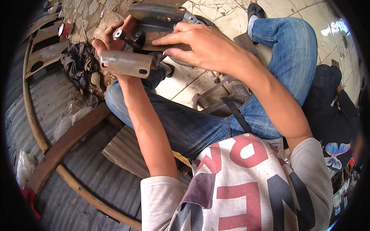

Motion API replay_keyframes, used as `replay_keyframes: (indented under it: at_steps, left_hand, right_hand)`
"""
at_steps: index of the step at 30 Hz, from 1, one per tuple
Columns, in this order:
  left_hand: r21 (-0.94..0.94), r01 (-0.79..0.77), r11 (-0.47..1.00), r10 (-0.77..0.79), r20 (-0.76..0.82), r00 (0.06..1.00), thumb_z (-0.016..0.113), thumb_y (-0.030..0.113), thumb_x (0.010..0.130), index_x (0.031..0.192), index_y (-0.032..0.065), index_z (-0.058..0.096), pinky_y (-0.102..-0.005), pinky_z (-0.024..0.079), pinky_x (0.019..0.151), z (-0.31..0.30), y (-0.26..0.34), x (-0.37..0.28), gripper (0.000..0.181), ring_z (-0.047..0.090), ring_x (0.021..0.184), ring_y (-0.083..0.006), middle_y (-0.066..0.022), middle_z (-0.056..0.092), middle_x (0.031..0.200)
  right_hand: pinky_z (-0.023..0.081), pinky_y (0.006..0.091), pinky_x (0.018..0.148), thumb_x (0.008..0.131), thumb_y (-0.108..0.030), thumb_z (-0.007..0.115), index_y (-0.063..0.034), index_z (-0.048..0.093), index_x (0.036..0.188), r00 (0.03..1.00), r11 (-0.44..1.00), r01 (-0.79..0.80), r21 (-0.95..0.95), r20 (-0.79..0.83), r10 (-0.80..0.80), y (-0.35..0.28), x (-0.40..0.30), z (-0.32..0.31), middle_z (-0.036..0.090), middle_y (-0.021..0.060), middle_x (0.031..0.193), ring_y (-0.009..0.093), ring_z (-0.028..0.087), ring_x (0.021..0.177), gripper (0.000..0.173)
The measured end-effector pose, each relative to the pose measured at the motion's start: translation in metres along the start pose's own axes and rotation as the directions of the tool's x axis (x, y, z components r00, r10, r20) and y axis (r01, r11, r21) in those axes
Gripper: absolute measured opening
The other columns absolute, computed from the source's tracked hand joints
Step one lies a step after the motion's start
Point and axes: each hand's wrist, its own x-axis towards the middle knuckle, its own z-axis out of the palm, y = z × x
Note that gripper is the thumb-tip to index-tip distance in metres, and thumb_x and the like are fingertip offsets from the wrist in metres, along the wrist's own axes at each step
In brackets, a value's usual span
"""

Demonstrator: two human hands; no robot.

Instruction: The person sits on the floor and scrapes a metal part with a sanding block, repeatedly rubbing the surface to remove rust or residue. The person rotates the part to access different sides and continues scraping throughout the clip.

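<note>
A metal bracket assembly [169, 14] is held up before me, with a dark curved plate at the far side. Its nearer channel-shaped piece [127, 64] is brownish and has slotted holes. Between them a dark round rod [131, 42] with a bright hollow end sticks out to the left. My left hand [117, 39] bears the assembly from the left and below, its fingers spread around the rod's end. My right hand [188, 43] presses a small brown rough-looking sheet [155, 40], possibly sandpaper, against the middle of the assembly. Its lower fingers are partly hidden.
A hacksaw-like frame [212, 89] and worn metal pieces [242, 92] lie on the tiled floor [185, 83] between my legs. Dark crumpled cloth [79, 65] and a red tin [65, 29] are at left, by corrugated sheet metal [95, 173] and wooden poles [92, 199]. Another person [326, 115] is close at right.
</note>
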Motion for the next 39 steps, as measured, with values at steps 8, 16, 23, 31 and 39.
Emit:
replay_keyframes:
  at_steps: [8, 16, 23, 31, 39]
  left_hand:
    - [-0.081, -0.027, 0.996, 0.031, 0.047, 0.998, 0.03, 0.074, 0.098, 0.134, 0.0046, 0.056, -0.0561, 0.041, 0.112, -0.011, -0.006, 0.003, 0.082, 0.044, 0.137, -0.0479, -0.0395, 0.047, 0.142]
    - [-0.117, -0.054, 0.992, 0.061, 0.059, 0.996, 0.03, 0.075, 0.098, 0.133, 0.006, 0.057, -0.0587, 0.038, 0.113, -0.023, -0.01, 0.009, 0.082, 0.043, 0.137, -0.0493, -0.0407, 0.046, 0.141]
    - [-0.215, -0.097, 0.972, 0.128, 0.133, 0.983, 0.031, 0.074, 0.098, 0.132, 0.0079, 0.056, -0.0521, 0.045, 0.106, -0.029, -0.014, 0.013, 0.078, 0.051, 0.13, -0.0429, -0.0388, 0.051, 0.138]
    - [-0.039, 0.053, 0.998, -0.045, 0.185, 0.982, 0.017, 0.081, 0.095, 0.156, 0.0036, 0.032, -0.0508, 0.026, 0.119, -0.007, 0.014, 0.003, 0.1, 0.039, 0.142, -0.0403, -0.0339, 0.042, 0.149]
    - [-0.065, 0.069, 0.996, -0.062, 0.103, 0.993, 0.028, 0.08, 0.094, 0.149, 0.0018, 0.041, -0.0581, 0.027, 0.118, -0.013, 0.011, 0.013, 0.097, 0.032, 0.144, -0.0486, -0.0388, 0.034, 0.152]
  right_hand:
    - [0.052, 0.0426, 0.08, 0.094, -0.027, 0.068, -0.0193, 0.071, 0.127, 0.997, 0.998, 0.063, 0.009, -0.035, -0.062, 0.006, 0.0, 0.01, 0.064, 0.0132, 0.096, 0.032, 0.065, 0.088, 0.034]
    - [0.055, 0.0443, 0.085, 0.094, -0.032, 0.067, -0.021, 0.071, 0.127, 0.999, 1.0, 0.002, 0.001, -0.046, -0.002, 0.002, 0.002, 0.014, 0.066, 0.0155, 0.099, 0.033, 0.068, 0.095, 0.035]
    - [0.056, 0.0435, 0.085, 0.094, -0.031, 0.066, -0.0241, 0.07, 0.128, 0.996, 1.0, 0.019, 0.023, -0.092, -0.017, 0.002, 0.005, 0.015, 0.066, 0.015, 0.1, 0.032, 0.069, 0.092, 0.035]
    - [0.056, 0.0443, 0.085, 0.094, -0.032, 0.065, -0.0244, 0.07, 0.128, 0.996, 1.0, 0.007, -0.006, -0.093, -0.007, 0.003, 0.004, 0.014, 0.065, 0.0149, 0.101, 0.033, 0.069, 0.093, 0.035]
    - [0.056, 0.0433, 0.08, 0.094, -0.032, 0.067, -0.0242, 0.07, 0.128, 0.994, 0.999, 0.002, -0.036, -0.106, -0.006, -0.002, 0.002, 0.018, 0.063, 0.0138, 0.101, 0.033, 0.067, 0.088, 0.035]
